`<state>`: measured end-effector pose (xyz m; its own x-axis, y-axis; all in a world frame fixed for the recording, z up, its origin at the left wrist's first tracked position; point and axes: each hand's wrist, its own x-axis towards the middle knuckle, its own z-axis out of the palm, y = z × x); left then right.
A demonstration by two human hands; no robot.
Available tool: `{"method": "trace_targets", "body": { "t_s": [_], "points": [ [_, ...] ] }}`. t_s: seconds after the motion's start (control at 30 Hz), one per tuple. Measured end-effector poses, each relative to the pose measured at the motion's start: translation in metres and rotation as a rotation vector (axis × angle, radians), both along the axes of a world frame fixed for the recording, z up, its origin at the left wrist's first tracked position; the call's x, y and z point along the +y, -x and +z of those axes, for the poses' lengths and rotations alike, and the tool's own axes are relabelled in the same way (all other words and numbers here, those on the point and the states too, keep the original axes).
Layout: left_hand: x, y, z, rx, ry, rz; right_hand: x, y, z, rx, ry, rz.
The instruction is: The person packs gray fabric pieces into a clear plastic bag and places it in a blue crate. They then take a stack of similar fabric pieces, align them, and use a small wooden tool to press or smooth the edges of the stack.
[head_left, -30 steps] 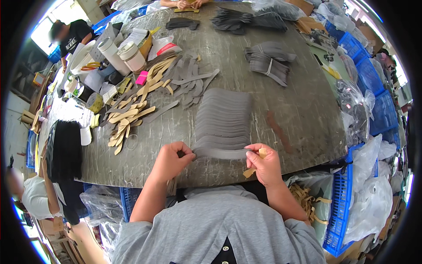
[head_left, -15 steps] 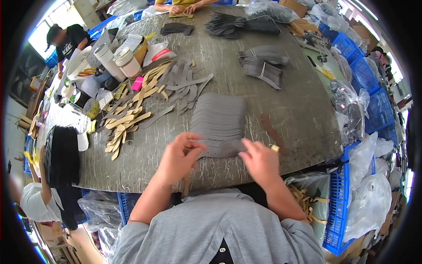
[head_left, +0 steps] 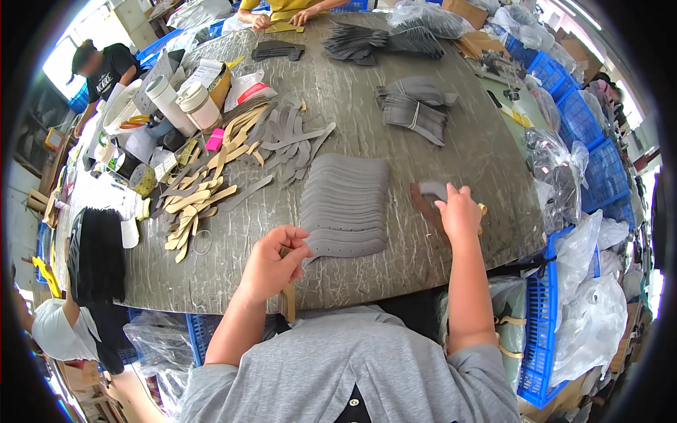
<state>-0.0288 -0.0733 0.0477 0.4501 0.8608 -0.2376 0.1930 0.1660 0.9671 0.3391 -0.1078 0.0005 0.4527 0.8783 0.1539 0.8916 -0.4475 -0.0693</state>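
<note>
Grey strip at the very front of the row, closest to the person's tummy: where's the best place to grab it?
I'd pinch the front strip by its right end, coming from the right. It's long, thin and flat, so a narrow end should suit finger and thumb. The left hand crowds its left end, but no hand blocks the right one.
</note>
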Motion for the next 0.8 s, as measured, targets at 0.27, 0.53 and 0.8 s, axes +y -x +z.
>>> {"method": "trace_targets", "body": {
  "t_s": [0.27,0.53,0.8],
  "points": [
    [-0.003,-0.001,0.001,0.036,-0.147,-0.068,-0.003,0.026,-0.019,0.146,-0.006,0.215],
    [-0.033,-0.021,0.128,-0.189,-1.453,-0.603,-0.022,0.014,0.018,0.085,-0.025,0.375],
    [-0.084,-0.076,0.159,-0.302,-1.435,0.299,-0.010,-0.003,0.010,-0.068,-0.050,0.215]
  ]
}}
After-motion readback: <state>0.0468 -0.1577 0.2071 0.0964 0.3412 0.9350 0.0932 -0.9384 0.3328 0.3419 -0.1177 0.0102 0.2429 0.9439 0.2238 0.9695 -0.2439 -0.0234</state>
